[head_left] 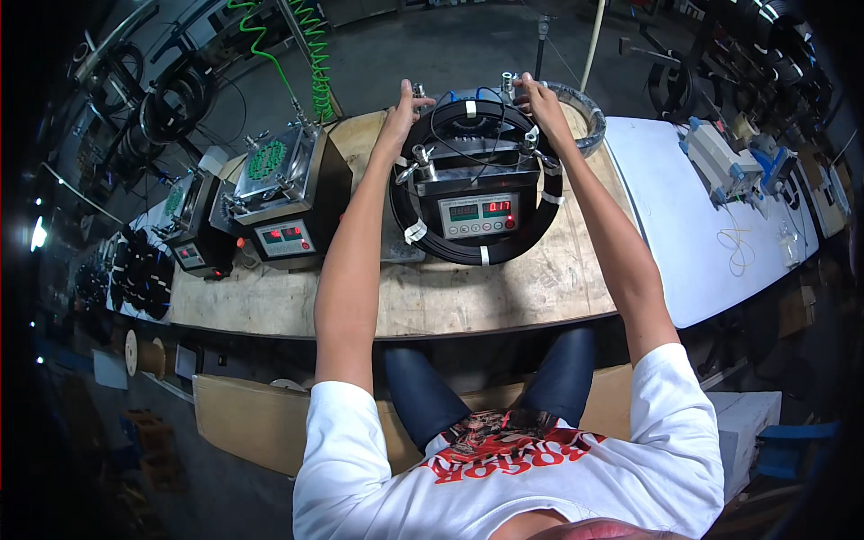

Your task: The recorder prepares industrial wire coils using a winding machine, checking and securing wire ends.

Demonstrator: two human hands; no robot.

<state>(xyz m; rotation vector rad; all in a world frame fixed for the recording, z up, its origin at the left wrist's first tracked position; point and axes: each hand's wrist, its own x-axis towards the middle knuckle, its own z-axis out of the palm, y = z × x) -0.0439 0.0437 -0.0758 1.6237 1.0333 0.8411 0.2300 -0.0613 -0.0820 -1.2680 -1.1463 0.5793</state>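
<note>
A large coil of black cable (pixel 544 216), bound with white tape, leans upright against a pressure machine (pixel 432 207) with a lit red display. Metal clamps (pixel 421 162) with shiny knobs stand on the machine's top plate. Both my arms reach over it to its far side. My left hand (pixel 400 117) is at the far left clamp, one finger pointing up and another stretched to the right, apart. My right hand (pixel 543 103) is at the far right clamp (pixel 508 85), thumb and forefinger spread beside its knob. A thin black wire loops between the hands.
To the left stand two similar machines, the nearer one (pixel 283 202) with a green round piece on top. Green coiled air hoses (pixel 319 63) hang behind them. A thick dark hose (pixel 589 126) curves at the back right. A white table (pixel 684 270) with a grey-blue device adjoins the wooden bench (pixel 360 310).
</note>
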